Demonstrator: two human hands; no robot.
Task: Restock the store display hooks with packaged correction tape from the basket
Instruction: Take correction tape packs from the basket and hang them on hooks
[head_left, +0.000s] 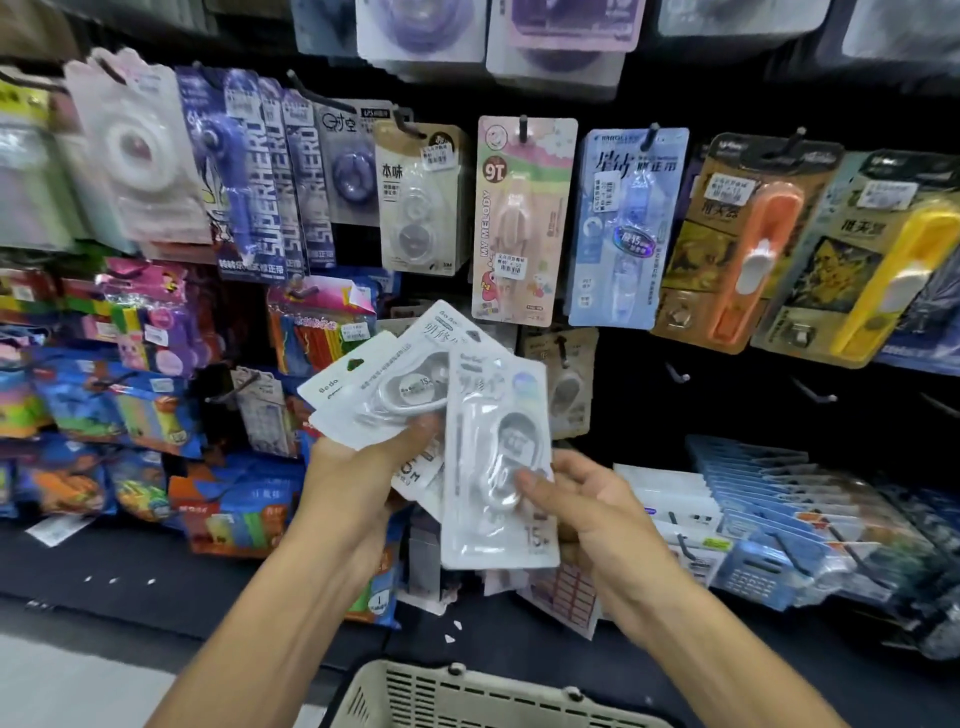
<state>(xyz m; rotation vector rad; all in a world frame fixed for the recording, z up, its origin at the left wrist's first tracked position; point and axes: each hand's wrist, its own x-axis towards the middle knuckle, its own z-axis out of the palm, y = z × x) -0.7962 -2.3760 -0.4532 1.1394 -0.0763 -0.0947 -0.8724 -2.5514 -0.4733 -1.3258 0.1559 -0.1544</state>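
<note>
1. Front correction tape pack (498, 462): white blister card, upright, centre of frame, slightly right of middle. Its lower half sits against the right hand; its left edge overlaps the fanned packs behind.
2. Fanned packs (384, 384): several matching white cards, tilted to the upper left, spread like a hand of cards just left of centre. Exact count cannot be read.
3. Left hand (358, 467): closed around the lower ends of the fanned packs, thumb on top pressing across the card faces, fingers hidden beneath. Forearm rises from the lower left of the frame.
4. Right hand (587, 504): thumb tip on the clear blister of the front pack, fingers curled behind and to the right of the card, pinching it. Forearm enters from the lower right, wrist bent inward.
5. Both hands are held near each other at centre frame, in front of the display.
6. Basket (467, 696): beige, slotted wall, bottom centre of frame, below the forearms. Contents not visible.
7. Display wall: dark panel with hanging stationery packs across the upper half. A pink "MY MELODY" pack (522, 218) hangs directly above the hands.
8. Bare hooks (678, 374) show right of centre, with another further right, on the dark panel.
9. Stacked blue and white packs (753, 509) lie at middle right.
</note>
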